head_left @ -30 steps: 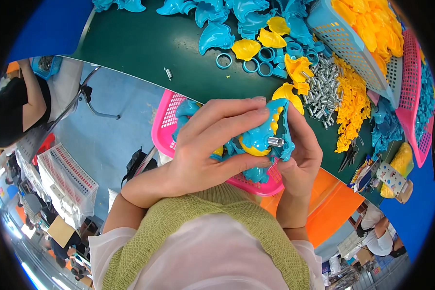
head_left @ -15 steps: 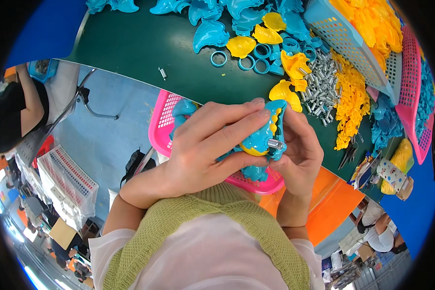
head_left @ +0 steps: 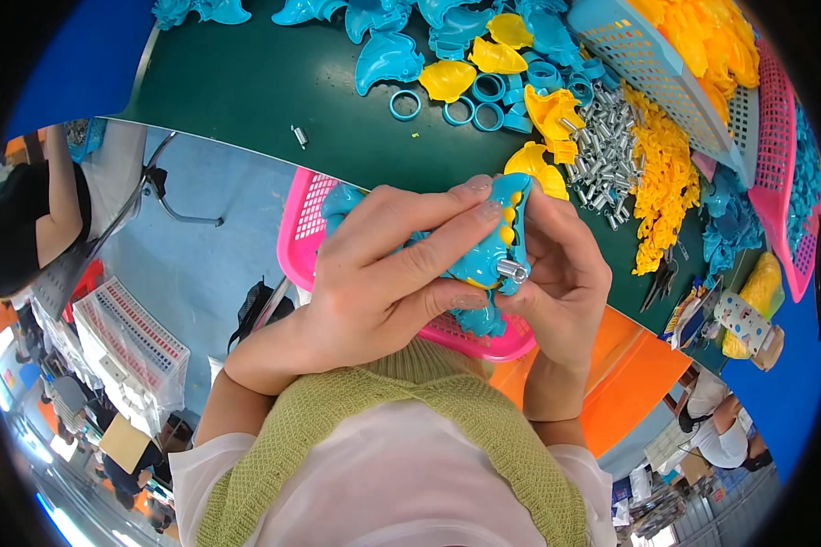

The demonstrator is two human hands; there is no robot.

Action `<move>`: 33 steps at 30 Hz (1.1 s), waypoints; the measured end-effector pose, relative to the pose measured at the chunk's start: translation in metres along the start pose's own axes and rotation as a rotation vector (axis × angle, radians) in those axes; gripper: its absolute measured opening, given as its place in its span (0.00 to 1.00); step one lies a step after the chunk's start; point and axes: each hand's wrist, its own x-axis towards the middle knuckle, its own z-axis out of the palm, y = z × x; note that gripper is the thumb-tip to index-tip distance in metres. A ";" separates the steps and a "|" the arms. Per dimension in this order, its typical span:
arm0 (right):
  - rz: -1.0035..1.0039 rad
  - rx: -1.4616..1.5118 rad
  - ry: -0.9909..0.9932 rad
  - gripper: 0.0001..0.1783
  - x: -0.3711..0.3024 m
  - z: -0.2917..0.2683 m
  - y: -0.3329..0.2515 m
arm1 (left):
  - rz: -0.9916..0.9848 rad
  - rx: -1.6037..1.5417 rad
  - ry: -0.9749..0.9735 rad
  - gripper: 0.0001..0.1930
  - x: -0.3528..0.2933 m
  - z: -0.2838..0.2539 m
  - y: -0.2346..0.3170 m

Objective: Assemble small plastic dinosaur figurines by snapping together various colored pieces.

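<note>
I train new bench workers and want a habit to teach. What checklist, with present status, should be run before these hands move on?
1. Left hand holding the blue-and-yellow piece: ok, fingers on its far side, thumb on its near side.
2. Right hand steadying it: ok, at the piece's right side.
3. Protruding metal tube firmly seated: cannot tell.
4. Piece's seam fully closed: cannot tell, the hands hide much of it.
5. Loose tubes all in the heap: not ok, one stray tube lies near the green table edge.

Bare left hand (head_left: 374, 264) arching knuckles-up, fingers (head_left: 433, 248) extending rightward, bare right hand (head_left: 573, 284) curling opposite, thumb (head_left: 531, 307) pointing leftward.
</note>
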 end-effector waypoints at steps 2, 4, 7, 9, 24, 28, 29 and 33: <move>0.007 0.041 0.017 0.39 -0.001 0.002 0.002 | -0.057 -0.045 -0.029 0.29 0.001 -0.002 0.001; 0.013 0.082 0.033 0.40 -0.001 0.003 0.001 | -0.052 -0.066 -0.023 0.28 0.001 -0.002 0.000; 0.059 0.078 0.026 0.41 -0.001 0.004 -0.002 | -0.053 -0.077 -0.013 0.27 0.000 -0.002 -0.001; 0.067 0.049 -0.001 0.41 -0.002 0.004 -0.002 | -0.058 -0.069 -0.012 0.27 -0.001 -0.002 0.000; -0.003 -0.019 -0.034 0.38 -0.002 0.001 0.001 | -0.030 -0.023 0.003 0.28 -0.003 -0.001 0.002; -0.011 0.050 -0.004 0.38 -0.001 0.005 0.003 | -0.007 0.049 0.003 0.27 0.000 0.000 0.002; 0.001 0.047 0.008 0.38 0.000 0.006 0.004 | 0.005 0.071 0.020 0.27 0.002 0.001 0.001; 0.004 0.069 0.041 0.39 0.001 0.008 0.008 | -0.011 0.066 0.059 0.24 0.003 0.003 0.001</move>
